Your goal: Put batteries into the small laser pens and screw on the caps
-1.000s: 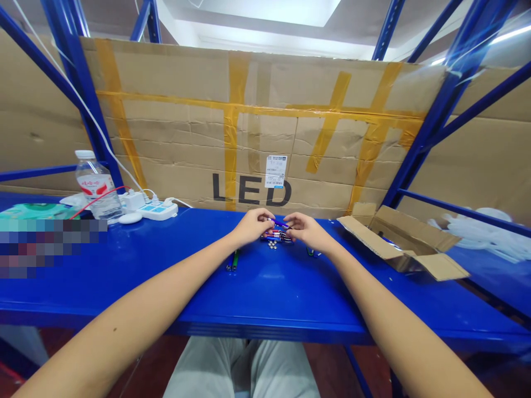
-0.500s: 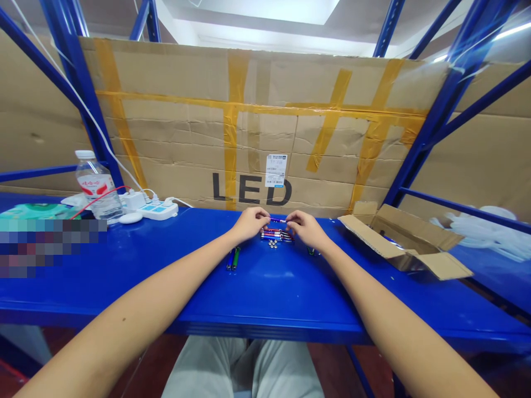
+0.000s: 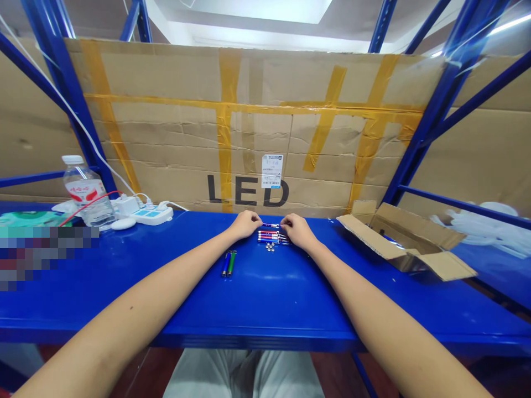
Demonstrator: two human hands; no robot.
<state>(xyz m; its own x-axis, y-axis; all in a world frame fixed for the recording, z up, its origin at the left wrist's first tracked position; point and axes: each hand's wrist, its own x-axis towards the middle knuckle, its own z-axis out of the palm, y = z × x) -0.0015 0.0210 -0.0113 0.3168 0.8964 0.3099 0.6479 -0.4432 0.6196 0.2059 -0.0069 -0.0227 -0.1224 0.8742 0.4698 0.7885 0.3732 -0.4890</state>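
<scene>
bottle (image 3: 85, 190): far left of your grip, upright at the back of the desk (image 3: 265, 298), with a red wire running across it.
power strip (image 3: 145, 213): just right of the bottle and well left of your grip, with plugs in it.
pair (image 3: 228, 263): one blue pen and one green, lying side by side and touching. They are a little left of your grip and nearer to you.
left hand (image 3: 245, 224): fingers curled in. Its grip is pinched closed on the left end of the pen.
pen (image 3: 271, 225): a thin tube held level between your two grips, just above the desk, near the back wall.
pile (image 3: 271, 237): more pens laid in a row on the desk, right under your grip.
cells (image 3: 270, 247): a few small silver button cells, just on your side of the pile.
right hand (image 3: 295, 229): fingers bent. Its grip is pinched closed on the right end of the pen.
box (image 3: 406, 243): open cardboard, flaps spread, well right of your grip on the desk.
wall (image 3: 332, 143): taped cardboard marked LED, standing just behind your grip.
</scene>
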